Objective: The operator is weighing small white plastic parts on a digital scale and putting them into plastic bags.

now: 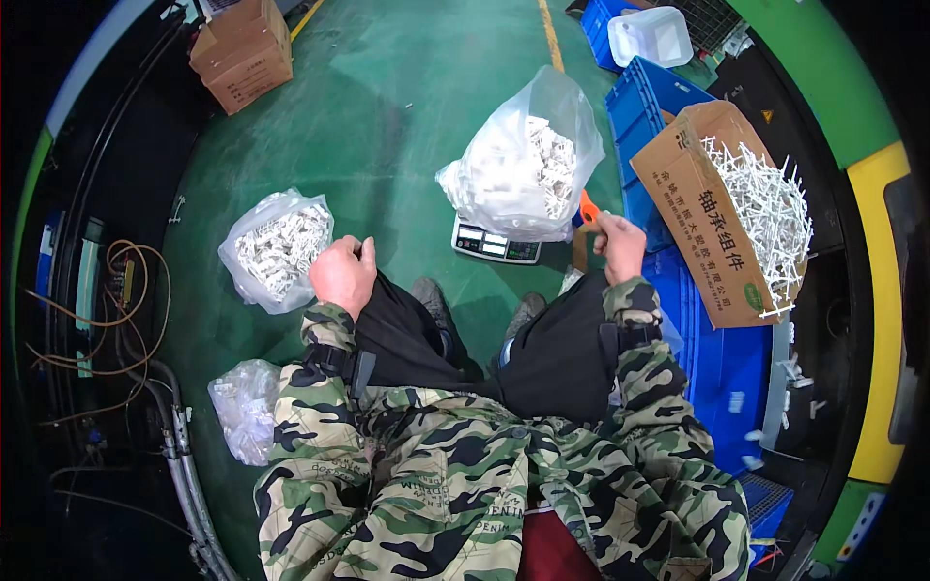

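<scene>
My left hand (344, 276) is closed above my left knee, beside a clear plastic bag (232, 247) full of small white plastic parts. Whatever its curled fingers may hold is hidden. My right hand (622, 248) pinches a small orange object (588, 208) at the right side of a larger clear bag (572, 107). That bag stands with its mouth open, filled with the same kind of white parts (550, 160). Under it is a digital scale (496, 245) with a dark front panel, set on the floor between my feet and the far side.
At right, a tilted cardboard box (697, 213) of thin white parts rests on blue crates (635, 107). A white tub (651, 37) sits farther back. Another clear bag (247, 407) lies near my left elbow. Hoses (184, 474) and a second carton (242, 58) line the left.
</scene>
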The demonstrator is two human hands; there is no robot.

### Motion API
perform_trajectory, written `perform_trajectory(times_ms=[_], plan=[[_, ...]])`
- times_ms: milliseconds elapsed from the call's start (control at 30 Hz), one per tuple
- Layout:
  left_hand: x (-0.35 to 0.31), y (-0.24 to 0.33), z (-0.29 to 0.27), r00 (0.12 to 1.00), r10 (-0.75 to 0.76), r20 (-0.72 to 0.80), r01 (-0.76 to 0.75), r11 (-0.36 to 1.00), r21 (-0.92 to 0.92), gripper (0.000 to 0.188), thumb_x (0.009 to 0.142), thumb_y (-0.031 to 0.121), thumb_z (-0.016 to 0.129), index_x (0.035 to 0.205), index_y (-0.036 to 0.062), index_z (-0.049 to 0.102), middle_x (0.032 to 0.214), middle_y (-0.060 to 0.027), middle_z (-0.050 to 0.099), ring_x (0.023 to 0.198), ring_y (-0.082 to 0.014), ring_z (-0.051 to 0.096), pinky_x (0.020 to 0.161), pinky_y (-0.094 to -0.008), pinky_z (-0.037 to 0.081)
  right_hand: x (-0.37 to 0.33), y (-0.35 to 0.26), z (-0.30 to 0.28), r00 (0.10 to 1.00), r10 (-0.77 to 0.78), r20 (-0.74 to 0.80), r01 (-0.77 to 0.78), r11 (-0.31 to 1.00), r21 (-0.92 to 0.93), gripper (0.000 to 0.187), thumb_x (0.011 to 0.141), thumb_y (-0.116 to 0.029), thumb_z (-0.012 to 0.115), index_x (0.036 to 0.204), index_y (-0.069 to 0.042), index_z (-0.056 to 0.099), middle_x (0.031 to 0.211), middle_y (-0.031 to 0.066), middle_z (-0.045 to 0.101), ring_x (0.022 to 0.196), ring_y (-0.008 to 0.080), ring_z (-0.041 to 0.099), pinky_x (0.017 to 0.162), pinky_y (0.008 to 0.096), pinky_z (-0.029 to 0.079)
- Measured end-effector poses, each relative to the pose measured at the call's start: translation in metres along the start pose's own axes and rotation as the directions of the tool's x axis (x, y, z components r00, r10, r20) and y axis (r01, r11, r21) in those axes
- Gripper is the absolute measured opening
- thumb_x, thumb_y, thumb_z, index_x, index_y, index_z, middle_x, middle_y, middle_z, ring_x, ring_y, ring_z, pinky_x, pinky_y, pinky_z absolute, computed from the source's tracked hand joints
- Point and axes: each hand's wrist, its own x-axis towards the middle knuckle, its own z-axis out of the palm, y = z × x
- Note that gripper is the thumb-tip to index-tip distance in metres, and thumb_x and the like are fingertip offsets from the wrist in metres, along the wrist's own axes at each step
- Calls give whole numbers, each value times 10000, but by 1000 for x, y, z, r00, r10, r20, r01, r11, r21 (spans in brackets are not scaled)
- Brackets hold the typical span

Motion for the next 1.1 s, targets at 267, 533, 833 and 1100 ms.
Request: perform_trajectory(times_ms=[267,533,833,1100], plan=[[4,5,3,1000,-2,25,2,1000,6,331,877,377,703,769,64,711,667,-160,652,667,-387,648,616,-469,502,-6,13,-32,997,-46,55,42,997,65,191,923,-169,695,890,19,677,778,85,701,516,95,539,477,252,410],[3,5,1,992,-72,106,67,996,55,319,882,365,681,761,71,706,740,-158,688,725,-387,672,656,-471,525,-6,11,-21,997,-51,58,50,999,21,164,920,-144,691,922,20,685,785,75,696,531,88,536,491,249,415],[1,5,4,996,-50,74,45,997,58,323,879,379,691,751,82,701,716,-145,684,702,-373,674,643,-468,523,-9,13,-26,996,-70,60,68,997,30,173,932,-170,695,936,2,691,806,61,706,546,65,537,502,231,412],[0,2,5,997,-47,64,43,997,69,351,877,405,699,794,65,731,694,-154,680,671,-362,669,641,-444,522,-8,16,-26,996,-72,56,70,997,43,186,918,-169,699,940,16,687,793,62,695,534,73,534,503,242,417]])
